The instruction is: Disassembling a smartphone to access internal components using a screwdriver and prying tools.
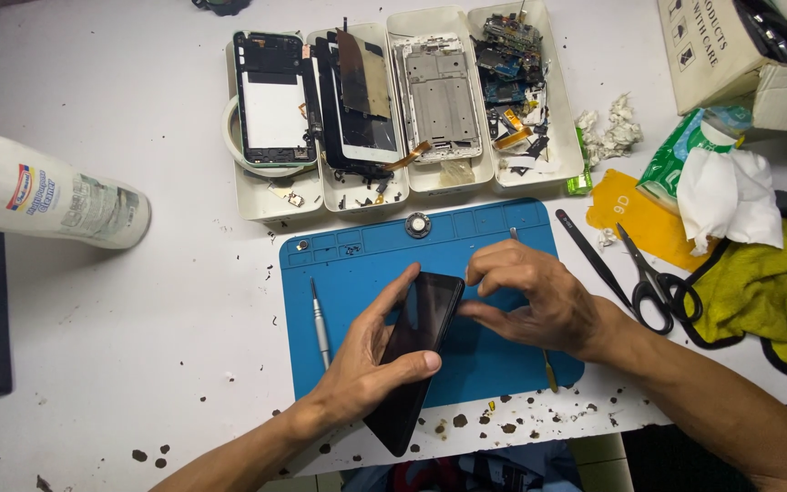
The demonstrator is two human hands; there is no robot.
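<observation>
We hold the phone tilted over the blue mat, left hand wrapped round its middle, thumb pressed on the dark screen. Right hand has its fingertips pinched at the phone's top right edge; looks like we're working that edge or seam. Next move likely needs a steady grip and light force there; screwdriver lies just left.

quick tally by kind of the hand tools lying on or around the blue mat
screwdriver: 1
tweezers: 1
scissors: 1
thin pick with yellow tip, partly hidden under the right hand: 1
total: 4
</observation>
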